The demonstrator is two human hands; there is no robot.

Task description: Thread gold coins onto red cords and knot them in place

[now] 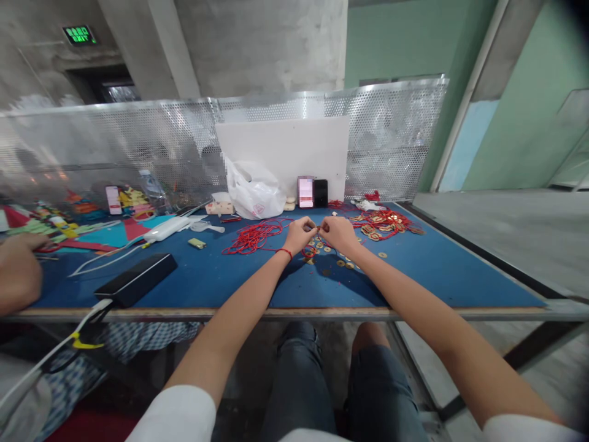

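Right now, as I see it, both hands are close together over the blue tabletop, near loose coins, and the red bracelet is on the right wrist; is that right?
Not quite: the head view shows the red bracelet on the left wrist. The left hand and right hand are indeed close together over the blue tabletop, near loose coins.

This looks like a small handcraft workshop: a long blue counter carries red cord and loose coins, bare concrete rises at twelve o'clock, and an exit sign glows at eleven o'clock.
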